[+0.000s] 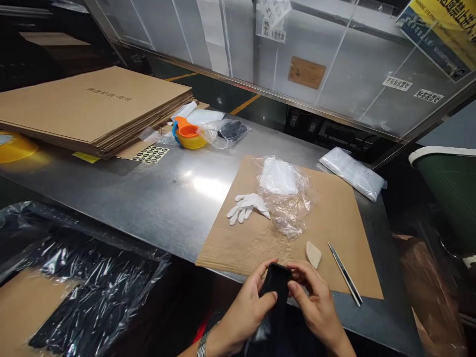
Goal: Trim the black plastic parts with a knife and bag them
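Observation:
A black, tray-like piece point(276, 280) with a raised rim is held between my two hands, just off the table's front edge. My left hand point(250, 303) grips its left side, thumb across its inner face. Fingers and thumb of my right hand point(314, 300) pinch its upper right edge. Beyond them, on a brown cardboard sheet point(334, 208), lie a small beige pad point(313, 255), a black and white pen-like tool point(345, 274), a white glove point(248, 207) and a clear plastic bag with white material point(279, 176). The lower end of the black piece is dark and hard to make out.
A cardboard stack point(100, 104), an orange and yellow tape roll point(190, 136), a bag with a dark item point(231, 131) and a sticker sheet point(150, 154) are on the metal table point(148, 198). A wrapped packet point(352, 172) lies back right. Plastic-lined box point(96, 282) lower left.

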The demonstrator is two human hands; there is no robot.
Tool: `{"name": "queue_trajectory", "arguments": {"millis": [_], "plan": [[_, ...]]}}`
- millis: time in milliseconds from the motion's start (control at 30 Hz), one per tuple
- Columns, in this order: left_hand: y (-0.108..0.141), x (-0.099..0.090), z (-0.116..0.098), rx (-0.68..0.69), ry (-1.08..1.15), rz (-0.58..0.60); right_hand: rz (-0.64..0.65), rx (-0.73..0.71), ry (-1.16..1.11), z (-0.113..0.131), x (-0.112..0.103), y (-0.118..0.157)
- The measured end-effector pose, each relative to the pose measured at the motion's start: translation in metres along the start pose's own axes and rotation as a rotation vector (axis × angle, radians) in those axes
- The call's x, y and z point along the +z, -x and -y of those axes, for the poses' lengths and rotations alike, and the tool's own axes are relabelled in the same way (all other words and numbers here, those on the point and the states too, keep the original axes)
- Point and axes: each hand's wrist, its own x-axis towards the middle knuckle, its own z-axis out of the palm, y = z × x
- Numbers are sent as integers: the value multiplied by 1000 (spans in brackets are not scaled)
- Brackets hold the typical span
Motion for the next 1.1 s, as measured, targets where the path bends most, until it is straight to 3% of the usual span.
{"name": "queue_trajectory", "arguments": {"millis": [167,300,433,500,567,633,733,867,1000,1100], "plan": [[2,0,2,-186,247,70,11,101,-319,-2,6,-4],[-2,-2,7,-313,410,120,-54,101,-316,-3,10,-6],[-6,-2,8,-382,429,163,-23,108,-349,-2,16,-7],[-9,-5,7,-390,457,141,-49,108,-241,-8,11,-8],[-12,-9,6,-387,480,110,-169,98,67,-20,-4,-9],[-15,-15,6,-375,497,77,-349,92,483,-40,-28,-10],[-20,-22,4,-339,521,24,-522,151,750,-75,-68,-9],[-24,-23,2,-304,540,-34,-575,200,950,-107,-97,0],[-25,-16,-1,-244,539,-103,-555,187,1031,-116,-99,5],[-25,-12,-4,-168,524,-162,-565,187,1020,-109,-92,6]]}}
